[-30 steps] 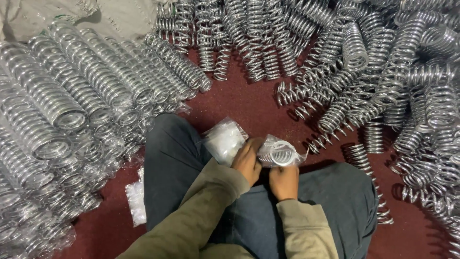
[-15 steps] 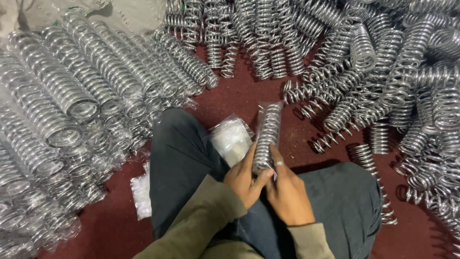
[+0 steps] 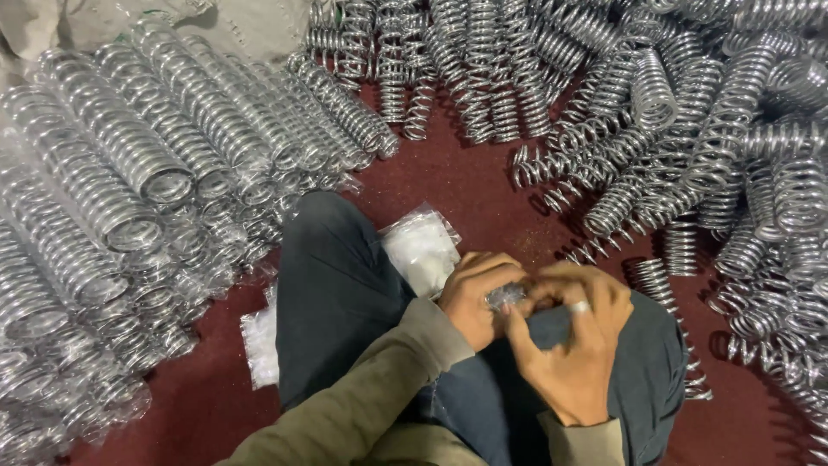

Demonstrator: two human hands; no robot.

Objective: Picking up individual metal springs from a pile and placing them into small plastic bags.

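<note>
My left hand (image 3: 477,298) and my right hand (image 3: 573,341) meet over my right knee, both closed around a shiny metal coil spring (image 3: 505,296). Only a small bit of the spring shows between my fingers; the rest is hidden by the hands. A ring sits on a finger of my right hand. Just left of my left hand, a stack of clear plastic bags (image 3: 422,248) lies on the dark red floor (image 3: 448,185) between my knees.
Bagged springs (image 3: 129,164) lie in rows on the left. A loose pile of bare springs (image 3: 690,129) covers the top and right. More plastic bags (image 3: 260,338) lie by my left leg. I sit with dark trousers (image 3: 336,285) folded under me.
The spring stood upright between my hands half a second ago. It has come down onto my knee and both hands have closed over it.
</note>
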